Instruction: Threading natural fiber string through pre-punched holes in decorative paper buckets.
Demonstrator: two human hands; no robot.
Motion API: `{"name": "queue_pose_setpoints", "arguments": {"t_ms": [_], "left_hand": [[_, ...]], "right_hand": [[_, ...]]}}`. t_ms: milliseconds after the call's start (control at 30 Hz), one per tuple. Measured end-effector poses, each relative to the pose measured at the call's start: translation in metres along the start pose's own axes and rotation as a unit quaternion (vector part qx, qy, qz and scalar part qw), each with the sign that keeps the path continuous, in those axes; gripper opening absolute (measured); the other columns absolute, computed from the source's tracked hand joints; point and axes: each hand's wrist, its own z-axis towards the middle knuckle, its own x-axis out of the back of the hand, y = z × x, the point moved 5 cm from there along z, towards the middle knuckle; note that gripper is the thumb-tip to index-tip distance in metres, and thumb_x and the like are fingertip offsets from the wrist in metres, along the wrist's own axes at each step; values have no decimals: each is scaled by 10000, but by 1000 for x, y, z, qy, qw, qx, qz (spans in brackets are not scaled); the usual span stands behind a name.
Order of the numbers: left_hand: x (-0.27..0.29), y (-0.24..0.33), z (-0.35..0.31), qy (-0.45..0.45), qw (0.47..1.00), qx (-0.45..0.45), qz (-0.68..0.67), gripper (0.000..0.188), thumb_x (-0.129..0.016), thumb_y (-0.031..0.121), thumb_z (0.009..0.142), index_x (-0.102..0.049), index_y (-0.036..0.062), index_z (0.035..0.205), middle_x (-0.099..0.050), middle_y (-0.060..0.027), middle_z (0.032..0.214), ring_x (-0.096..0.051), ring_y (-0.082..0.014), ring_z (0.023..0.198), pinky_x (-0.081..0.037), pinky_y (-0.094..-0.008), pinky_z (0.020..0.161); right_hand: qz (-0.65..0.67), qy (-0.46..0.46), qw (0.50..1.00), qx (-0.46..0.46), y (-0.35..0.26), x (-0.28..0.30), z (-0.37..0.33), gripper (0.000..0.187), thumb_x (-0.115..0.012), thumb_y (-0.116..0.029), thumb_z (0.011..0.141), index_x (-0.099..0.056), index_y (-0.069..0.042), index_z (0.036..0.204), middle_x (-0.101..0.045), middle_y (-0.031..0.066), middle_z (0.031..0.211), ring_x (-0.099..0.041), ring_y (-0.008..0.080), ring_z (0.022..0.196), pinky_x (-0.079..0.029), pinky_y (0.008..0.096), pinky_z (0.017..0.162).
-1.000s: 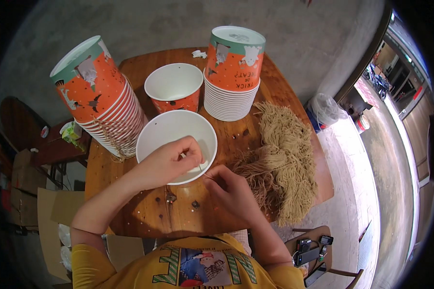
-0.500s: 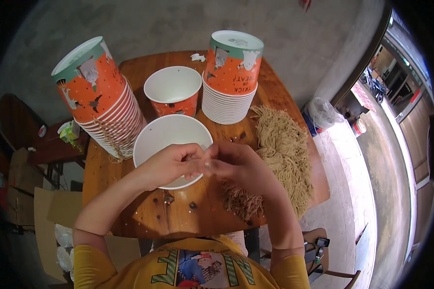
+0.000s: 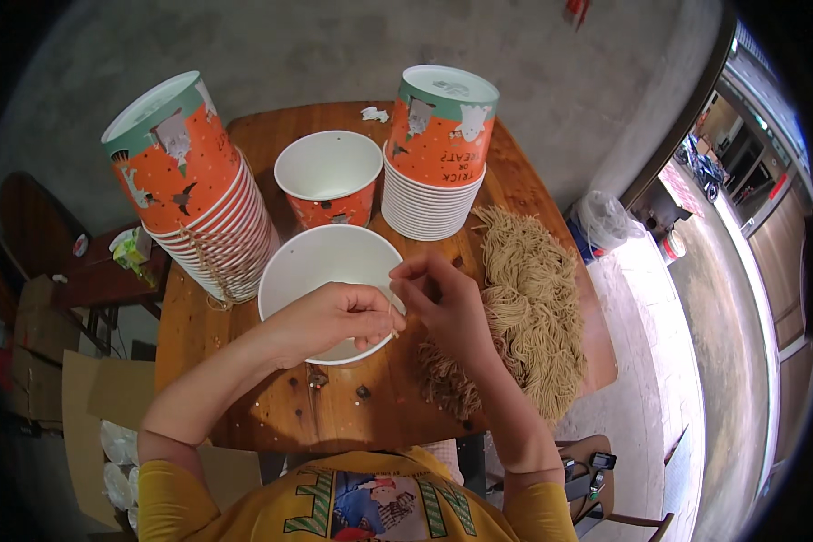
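A white-lined paper bucket (image 3: 289,271) stands upright at the near middle of the table, and both hands are over its right side. My left hand (image 3: 339,321) pinches a thin tan cord (image 3: 392,307), whose short end shows below the fingertips. Just above it, my right hand (image 3: 438,294) has thumb and forefinger closed at the cord's upper part. The bucket's rim is partly hidden by the hands. A second upright orange bucket (image 3: 330,212) stands behind it. To the right of my right hand lies a large bundle of tan cords (image 3: 533,307).
Tall stacks of upside-down orange buckets stand left (image 3: 185,190) and back right (image 3: 438,154); cord hangs on the left stack. White specks dot the wooden table (image 3: 280,406). An open cardboard box (image 3: 99,397) is at lower left, a chair (image 3: 596,452) at lower right.
My hands were together over the bucket's right side. Now the right hand has lifted away a little upward and the left has dropped slightly, with cord showing between them.
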Motion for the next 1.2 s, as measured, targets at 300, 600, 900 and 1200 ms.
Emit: {"name": "queue_pose_setpoints", "arguments": {"t_ms": [300, 600, 900, 1200], "left_hand": [[7, -5, 7, 28, 997, -64, -43, 98, -609, 128, 933, -558, 49, 962, -581, 10, 861, -531, -53, 773, -434, -204, 716], [6, -5, 9, 31, 995, -94, 8, 104, -607, 88, 921, -549, 51, 999, -536, 38, 829, -501, -39, 766, -436, -201, 736], [5, 1, 4, 58, 976, -142, 153, 129, -585, 86, 928, -518, 45, 1031, -514, 19, 841, -492, -65, 777, -431, -220, 744], [-5, 8, 5, 69, 963, -116, 235, 316, -657, 166, 878, -432, 53, 1070, -518, -32, 770, -533, -135, 703, -461, -275, 670]], "right_hand": [[-43, -2, 990, 135, 0, 5, -31, 158, -636, -33, 860, -562, -31, 999, -545, 74, 981, -573, 141, 740, -472, 252, 599], [-121, 8, 986, 111, -1, 0, -36, 238, -687, -84, 840, -565, -32, 1038, -560, 106, 930, -602, 213, 693, -492, 305, 599], [1, 29, 999, 27, 8, 1, -35, 119, -671, -41, 836, -576, -21, 905, -535, -7, 731, -466, 58, 623, -404, 226, 569], [-81, 66, 991, 81, -4, 5, -28, 116, -668, -27, 807, -591, -29, 895, -575, 21, 776, -531, 108, 628, -452, 249, 593]]}}
